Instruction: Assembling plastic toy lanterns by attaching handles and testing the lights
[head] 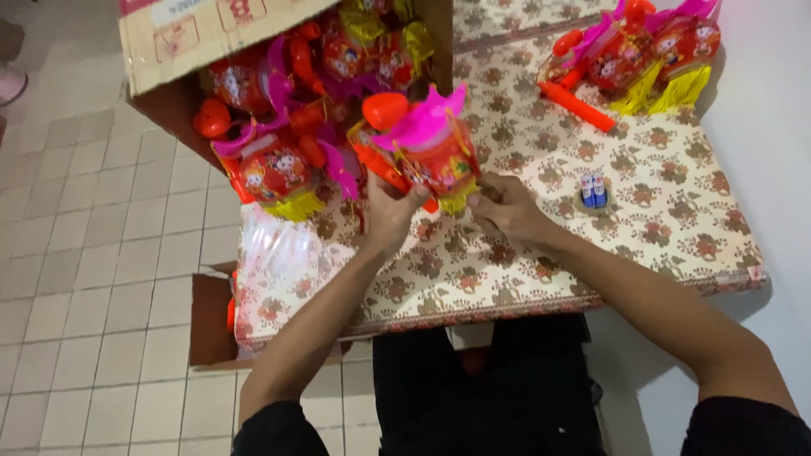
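Note:
A red toy lantern (428, 154) with a pink crown-shaped top, an orange handle and a yellow fringe is held just above the table. My left hand (390, 211) grips its lower left side. At its underside by the yellow fringe are the fingers of my right hand (507, 209). Both forearms reach in from the bottom of the view.
A floral cloth covers the table (541, 262). An open cardboard box (182, 93) full of similar lanterns stands at the table's left. Two finished lanterns (650, 51) and an orange stick (579, 105) lie at the far right. A small battery pack (593, 191) sits near my right hand. Clear plastic wrap (279, 249) lies at the left edge.

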